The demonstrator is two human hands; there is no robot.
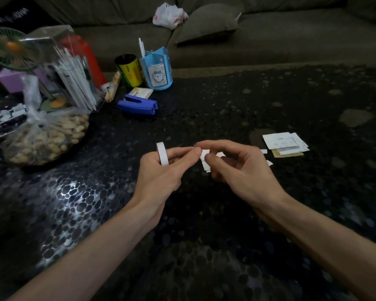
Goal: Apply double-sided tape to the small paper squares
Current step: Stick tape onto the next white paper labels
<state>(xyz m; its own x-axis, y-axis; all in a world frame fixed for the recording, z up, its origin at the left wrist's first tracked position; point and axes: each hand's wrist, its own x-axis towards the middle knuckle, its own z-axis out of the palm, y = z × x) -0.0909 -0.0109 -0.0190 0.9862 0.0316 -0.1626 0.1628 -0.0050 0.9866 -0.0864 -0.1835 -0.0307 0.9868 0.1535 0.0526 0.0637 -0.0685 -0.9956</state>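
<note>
Both hands up over the dark pebble-pattern table (78, 198), meeting at centre.

Left hand (161, 170): the white tape roll (162, 153) stands on edge against the knuckles, apparently ringed over 1 finger; which one I cannot tell. Thumb and forefinger are stretched toward the right and closed together at their tips. They seem to pinch the free end of the tape, but the strip itself is too thin to make out.

Right hand (243, 168): forefinger and thumb are curled and nipped on 1 small paper square (205, 153), held just off the left fingertips, touching or nearly so. The other fingers are loosely bent below it.

More small paper squares (206, 167) lie on the table directly under the fingers, with 2 scraps (269, 162) just right of my right hand. A stack of white paper slips (284, 142) sits further right on a brown card.

Far left: a bag of peanuts (46, 137), a blue stapler (138, 104), a yellow can (129, 70) and a blue pen holder (156, 70). A sofa (291, 40) is behind the table.
</note>
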